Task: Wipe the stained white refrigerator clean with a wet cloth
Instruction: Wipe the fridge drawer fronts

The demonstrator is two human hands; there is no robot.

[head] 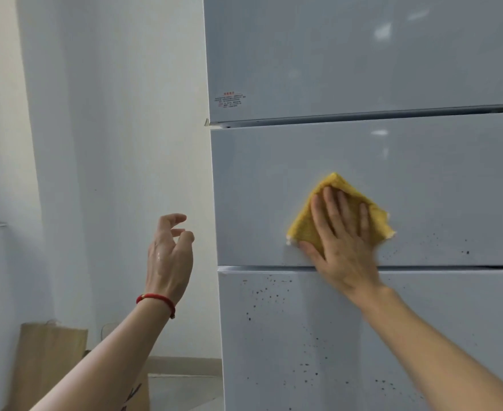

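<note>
The white refrigerator [363, 69] fills the right side of the view, with three stacked door panels. My right hand [340, 241] presses a yellow cloth [303, 225] flat against the middle panel, fingers straight and spread. Dark specks [274, 295] dot the lower panel, and more specks [440, 247] sit at the right of the middle panel, beside the cloth. My left hand [170, 256] hovers in the air left of the refrigerator, fingers loosely curled and holding nothing. A red cord bracelet is on its wrist.
A white wall [110, 143] stands to the left of the refrigerator. A brown paper bag [51, 357] leans on the floor at the lower left. A red printed label [229, 99] is on the upper door's lower left corner.
</note>
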